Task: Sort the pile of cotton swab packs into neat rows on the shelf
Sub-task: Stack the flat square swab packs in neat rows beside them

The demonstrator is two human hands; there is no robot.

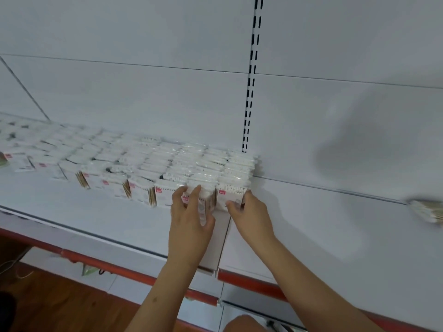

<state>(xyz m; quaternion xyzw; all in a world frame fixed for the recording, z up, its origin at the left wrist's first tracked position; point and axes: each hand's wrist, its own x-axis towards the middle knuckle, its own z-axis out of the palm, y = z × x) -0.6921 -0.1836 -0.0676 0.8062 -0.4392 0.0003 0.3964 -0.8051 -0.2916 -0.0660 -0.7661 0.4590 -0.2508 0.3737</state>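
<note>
Several rows of white cotton swab packs (148,164) with red labels stand side by side on the white shelf (96,212), running from the left edge to the slotted upright. My left hand (189,216) grips an upright pack (203,202) at the front of the second row from the right, thumb on one side and fingers on the other. My right hand (249,212) pinches the front pack (230,196) of the rightmost row by its lower right corner. A loose heap of packs (429,209) lies blurred at the far right edge.
A slotted metal upright (250,80) divides the white back panel. The shelf front has a red price rail (119,269). Bare shelf surface (323,224) stretches to the right of the rows. Below is a wooden floor (60,305).
</note>
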